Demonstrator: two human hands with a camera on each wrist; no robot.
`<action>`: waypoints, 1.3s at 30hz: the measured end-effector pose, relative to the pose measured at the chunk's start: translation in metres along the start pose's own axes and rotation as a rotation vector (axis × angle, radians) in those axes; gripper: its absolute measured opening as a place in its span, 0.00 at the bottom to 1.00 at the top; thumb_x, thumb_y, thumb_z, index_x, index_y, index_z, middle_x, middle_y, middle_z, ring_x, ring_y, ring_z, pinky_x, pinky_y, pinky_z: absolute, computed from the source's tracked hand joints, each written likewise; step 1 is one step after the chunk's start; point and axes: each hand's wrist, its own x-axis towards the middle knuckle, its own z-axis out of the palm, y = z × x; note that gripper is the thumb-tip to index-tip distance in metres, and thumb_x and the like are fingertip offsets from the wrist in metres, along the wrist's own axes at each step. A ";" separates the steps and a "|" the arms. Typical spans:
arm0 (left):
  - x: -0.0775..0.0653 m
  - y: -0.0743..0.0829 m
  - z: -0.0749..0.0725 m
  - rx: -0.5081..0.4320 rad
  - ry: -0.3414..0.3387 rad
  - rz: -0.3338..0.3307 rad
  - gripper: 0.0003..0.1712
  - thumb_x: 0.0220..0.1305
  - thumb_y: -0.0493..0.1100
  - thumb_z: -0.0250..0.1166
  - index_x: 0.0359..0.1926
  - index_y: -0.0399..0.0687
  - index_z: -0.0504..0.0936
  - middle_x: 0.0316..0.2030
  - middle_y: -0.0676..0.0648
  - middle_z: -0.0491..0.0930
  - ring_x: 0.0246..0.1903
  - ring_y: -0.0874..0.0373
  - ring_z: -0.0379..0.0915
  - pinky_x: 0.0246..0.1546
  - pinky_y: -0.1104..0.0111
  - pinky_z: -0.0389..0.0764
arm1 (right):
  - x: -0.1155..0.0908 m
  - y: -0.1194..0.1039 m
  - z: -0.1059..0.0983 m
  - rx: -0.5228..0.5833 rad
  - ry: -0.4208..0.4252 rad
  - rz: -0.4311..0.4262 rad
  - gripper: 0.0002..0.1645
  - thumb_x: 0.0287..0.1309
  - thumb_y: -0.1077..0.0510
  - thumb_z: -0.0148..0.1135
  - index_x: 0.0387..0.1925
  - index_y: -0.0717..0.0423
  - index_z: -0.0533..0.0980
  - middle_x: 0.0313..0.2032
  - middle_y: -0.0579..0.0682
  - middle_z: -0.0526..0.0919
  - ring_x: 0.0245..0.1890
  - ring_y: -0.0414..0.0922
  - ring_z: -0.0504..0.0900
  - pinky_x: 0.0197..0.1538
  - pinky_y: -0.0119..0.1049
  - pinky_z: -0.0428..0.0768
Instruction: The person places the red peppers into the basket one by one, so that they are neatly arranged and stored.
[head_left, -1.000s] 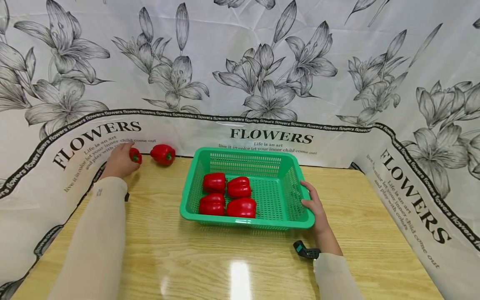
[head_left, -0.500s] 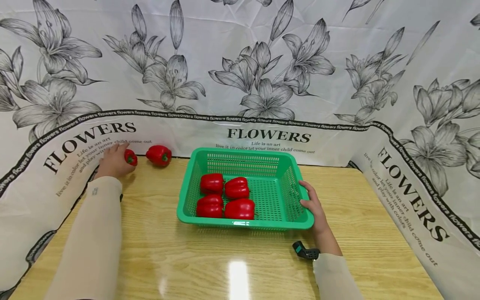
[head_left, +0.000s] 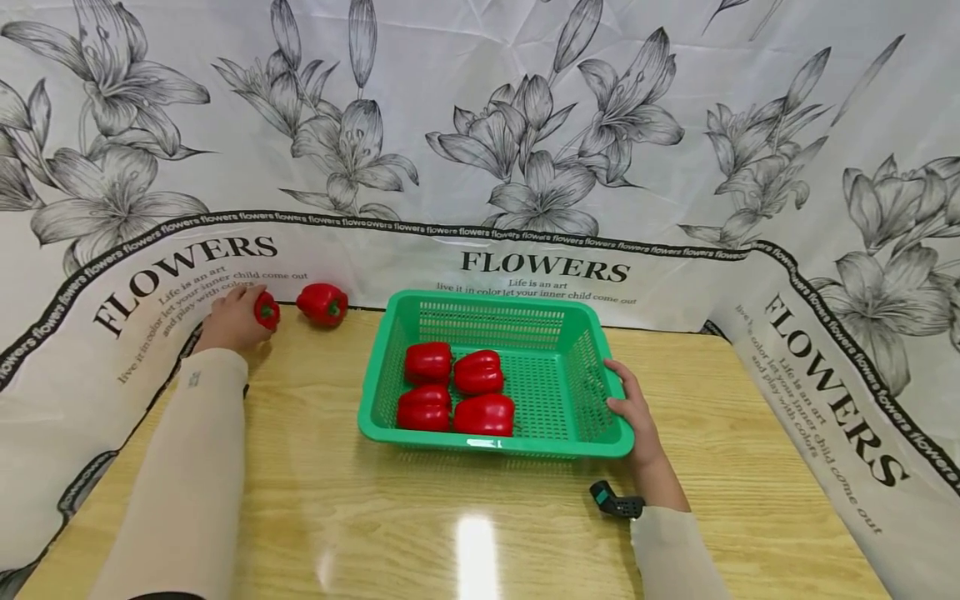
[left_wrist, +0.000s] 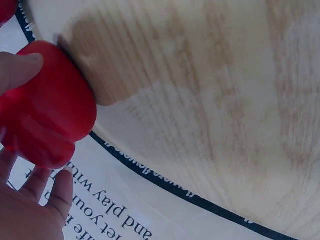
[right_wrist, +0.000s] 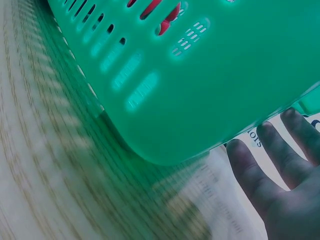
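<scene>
At the table's far left, my left hand (head_left: 234, 322) holds a red bell pepper (head_left: 267, 311), its green stem end facing right. The left wrist view shows the thumb (left_wrist: 20, 70) lying over this pepper (left_wrist: 60, 95) and fingers bent at its opposite side. A second red bell pepper (head_left: 322, 305) sits just to the right, by the cloth. My right hand (head_left: 637, 417) grips the right rim of a green plastic basket (head_left: 495, 446), thumb over the edge. Fingertips meet the rim in the right wrist view. Several red bell peppers (head_left: 483, 414) fill the basket's left half.
A white flower-printed cloth (head_left: 540, 192) stands behind the wooden table (head_left: 337, 517) and along both sides. Its black-edged border meets the tabletop close to the left hand. A black device (head_left: 615, 502) shows at the right wrist.
</scene>
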 end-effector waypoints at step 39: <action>-0.024 0.010 0.002 -0.070 -0.046 0.066 0.43 0.47 0.50 0.68 0.61 0.39 0.61 0.53 0.31 0.64 0.52 0.37 0.61 0.51 0.44 0.68 | -0.002 0.002 -0.003 -0.031 -0.012 0.022 0.33 0.60 0.57 0.35 0.67 0.41 0.48 0.65 0.52 0.49 0.55 0.47 0.62 0.48 0.31 0.74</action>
